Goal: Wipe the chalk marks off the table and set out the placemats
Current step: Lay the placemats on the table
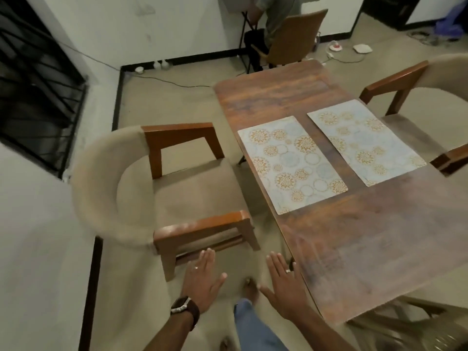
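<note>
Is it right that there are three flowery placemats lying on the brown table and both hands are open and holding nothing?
Not quite. The head view shows two flowery placemats, one nearer the left edge and one to its right, lying on the brown table. The rest is right: the left hand and right hand are open and holding nothing.

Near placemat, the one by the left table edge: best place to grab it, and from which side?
Take the near placemat at its long left edge, coming from the armchair side. It lies flat and thin on the table, that edge roughly flush with the table's rim, so a thumb-and-finger pinch looks easiest there.
</note>
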